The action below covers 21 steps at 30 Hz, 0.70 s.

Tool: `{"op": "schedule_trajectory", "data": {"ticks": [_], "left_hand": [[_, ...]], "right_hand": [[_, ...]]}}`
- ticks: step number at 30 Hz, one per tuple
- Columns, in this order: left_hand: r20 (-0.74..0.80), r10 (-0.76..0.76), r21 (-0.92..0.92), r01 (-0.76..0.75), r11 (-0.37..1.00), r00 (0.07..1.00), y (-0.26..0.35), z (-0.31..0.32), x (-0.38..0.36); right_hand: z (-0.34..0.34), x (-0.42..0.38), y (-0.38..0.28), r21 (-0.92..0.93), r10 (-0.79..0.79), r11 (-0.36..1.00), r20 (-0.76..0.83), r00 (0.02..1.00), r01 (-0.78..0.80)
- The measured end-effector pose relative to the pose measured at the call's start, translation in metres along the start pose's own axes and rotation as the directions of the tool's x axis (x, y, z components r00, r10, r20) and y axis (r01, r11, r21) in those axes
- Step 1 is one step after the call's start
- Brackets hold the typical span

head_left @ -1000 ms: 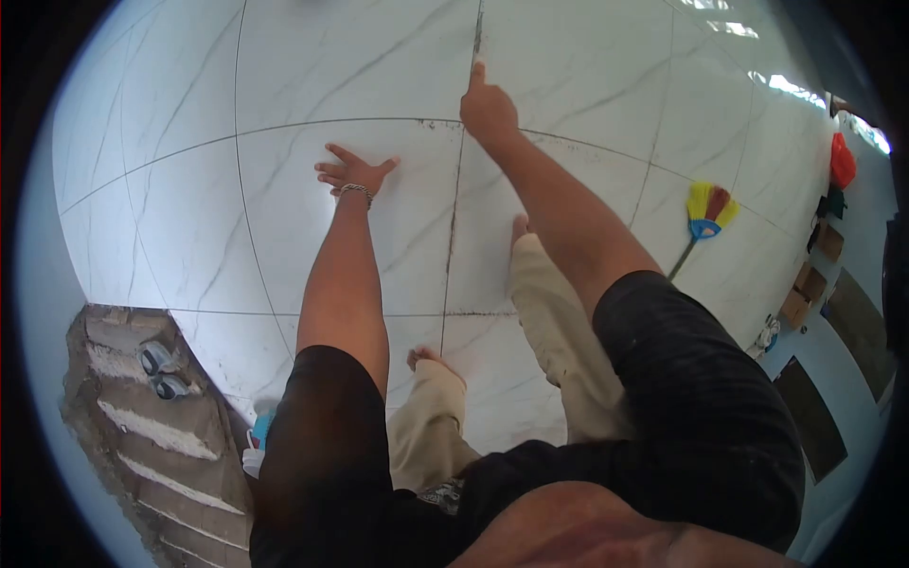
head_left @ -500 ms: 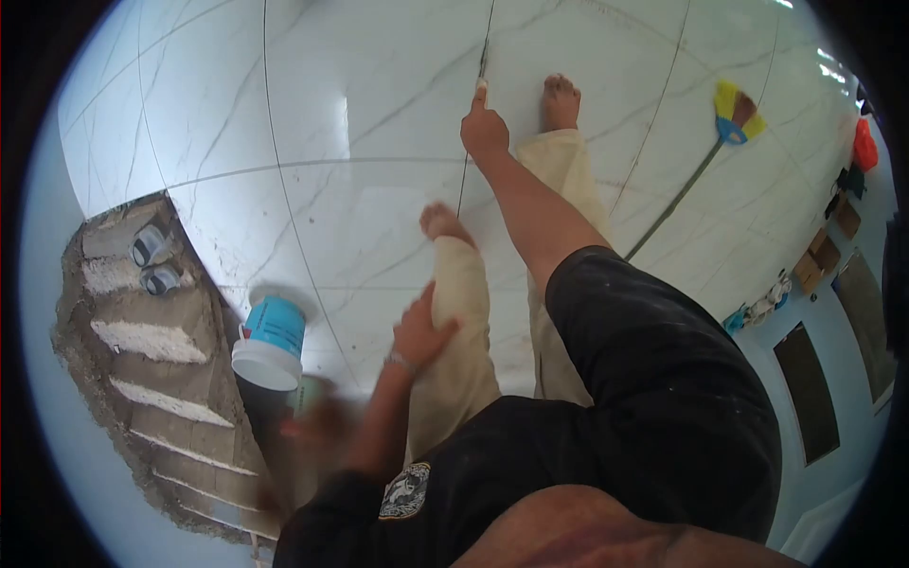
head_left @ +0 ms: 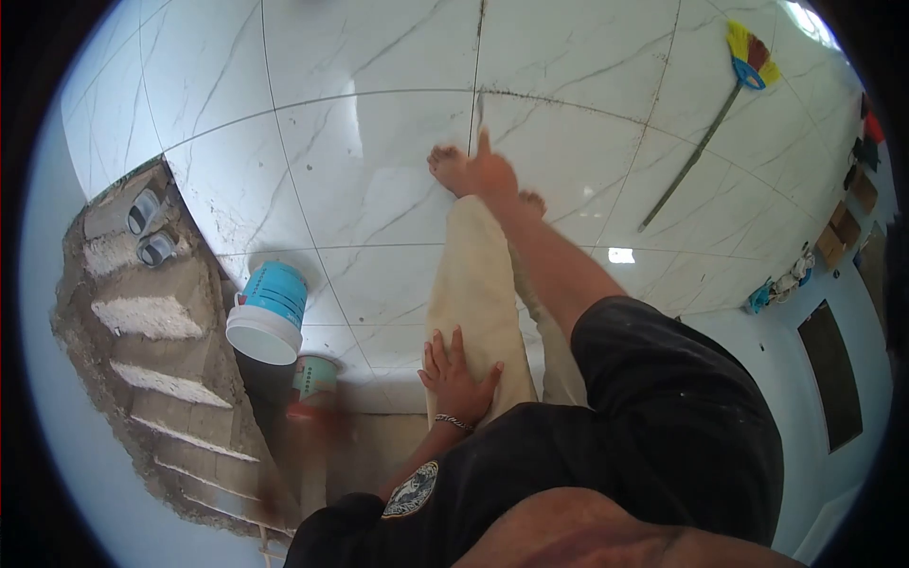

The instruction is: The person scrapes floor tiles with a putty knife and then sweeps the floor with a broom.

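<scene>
My right hand (head_left: 494, 178) is low over the tiled floor, just ahead of my feet, with its index finger stretched forward. It grips a thin narrow-bladed hand tool (head_left: 480, 106), whose tip points along the dark joint (head_left: 472, 128) between the tiles. The tool's exact kind is too small to tell, and its handle is mostly covered by the hand. My left hand (head_left: 461, 383) lies flat on my left trouser leg (head_left: 466, 293), fingers spread, with nothing in it.
A blue-and-white bucket (head_left: 275, 298) stands left, near a green pail (head_left: 315, 376) and a reddish blur. Beyond drops a rough concrete stairwell (head_left: 156, 312) with sandals (head_left: 151, 248) on an upper step. A broom (head_left: 705, 142) lies right; boxes (head_left: 838, 232) line the wall.
My body has moved back over the floor, and my right hand with the tool has come back along the joint. My left hand has shifted from beside the leg to flat on it.
</scene>
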<state>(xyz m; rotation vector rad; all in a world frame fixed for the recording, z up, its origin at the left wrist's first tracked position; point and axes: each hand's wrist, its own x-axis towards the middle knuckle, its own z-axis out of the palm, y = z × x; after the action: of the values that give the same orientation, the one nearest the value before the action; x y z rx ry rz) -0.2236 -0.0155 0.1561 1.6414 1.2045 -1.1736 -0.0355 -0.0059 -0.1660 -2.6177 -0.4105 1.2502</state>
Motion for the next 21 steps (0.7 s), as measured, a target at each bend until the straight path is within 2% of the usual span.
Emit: {"op": "schedule_trajectory", "data": {"ticks": [2,4,6,7,9,10,12,15,16,18,21], "left_hand": [[-0.069,0.006,-0.038,-0.009,0.999,0.998,-0.018,0.018,-0.011],[-0.127,-0.003,-0.064,-0.006,0.998,0.992,-0.036,0.025,-0.026],[-0.184,-0.054,0.139,0.081,0.987,0.981,-0.055,0.024,-0.050],[-0.168,-0.073,0.150,0.099,0.984,0.983,-0.072,0.029,-0.060],[-0.262,-0.034,-0.090,0.011,0.996,0.964,-0.105,0.038,-0.059],[-0.252,-0.032,-0.079,0.013,0.997,0.967,-0.115,0.054,-0.056],[-0.106,-0.042,0.023,0.045,0.999,0.994,-0.128,0.093,-0.053],[-0.017,-0.038,0.103,0.039,0.994,0.999,-0.118,0.095,-0.043],[-0.005,-0.042,0.103,0.042,0.994,0.999,-0.125,0.094,-0.046],[-0.046,0.043,0.145,-0.036,0.989,0.998,-0.141,0.085,-0.047],[-0.095,0.052,0.113,-0.041,0.993,0.994,-0.168,0.080,-0.050]], "right_hand": [[-0.025,0.037,-0.005,0.056,-0.009,0.998,-0.015,1.000,0.010],[-0.027,0.068,-0.007,-0.019,-0.066,0.998,-0.051,0.997,0.065],[-0.011,0.075,-0.004,-0.049,-0.073,0.996,-0.072,0.995,0.070],[0.008,0.063,0.004,-0.042,-0.060,0.997,-0.047,0.997,0.058],[0.032,0.052,0.011,-0.019,-0.048,0.999,-0.063,0.997,0.047],[0.047,0.041,0.021,-0.014,-0.033,0.999,-0.060,0.998,0.033],[0.084,-0.009,0.043,-0.056,-0.046,0.997,-0.022,0.999,0.045],[0.150,-0.095,0.080,-0.083,0.004,0.997,0.109,0.994,0.005],[0.177,-0.132,0.092,-0.101,0.035,0.995,0.174,0.984,-0.017],[0.219,-0.193,0.112,-0.069,0.133,0.991,0.323,0.937,-0.116],[0.196,-0.231,0.105,-0.083,0.143,0.989,0.352,0.925,-0.122]]}}
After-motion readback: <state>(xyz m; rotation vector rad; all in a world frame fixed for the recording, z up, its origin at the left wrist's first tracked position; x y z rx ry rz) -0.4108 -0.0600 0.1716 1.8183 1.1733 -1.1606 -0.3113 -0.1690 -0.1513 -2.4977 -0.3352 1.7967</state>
